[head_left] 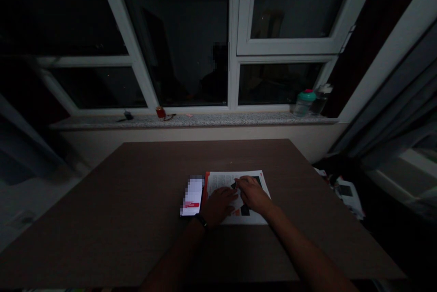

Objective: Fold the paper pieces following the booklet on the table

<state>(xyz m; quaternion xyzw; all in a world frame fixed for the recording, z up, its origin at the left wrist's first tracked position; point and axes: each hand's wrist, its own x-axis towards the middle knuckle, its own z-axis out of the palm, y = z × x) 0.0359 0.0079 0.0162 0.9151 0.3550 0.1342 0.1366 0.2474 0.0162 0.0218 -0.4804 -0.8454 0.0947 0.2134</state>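
Note:
A printed booklet [235, 177] with a red strip along its left edge lies flat on the brown table. My left hand [220, 205], with a dark band on its wrist, rests on the lower left of the page, fingers stretched out. On the upper right of the page is my right hand [251, 193], its fingers bent and drawn together towards the left hand. Whatever those fingertips hold, if anything, is too dark and small to make out. A lit phone [195, 192] lies just left of the booklet, partly pixelated.
Beyond the table [143, 183] runs a stone windowsill [211, 119] under dark windows. On the sill stand a teal-lidded bottle [303, 103], a clear bottle [321, 100] and a small red jar [160, 112]. Papers [350, 196] lie low at the right.

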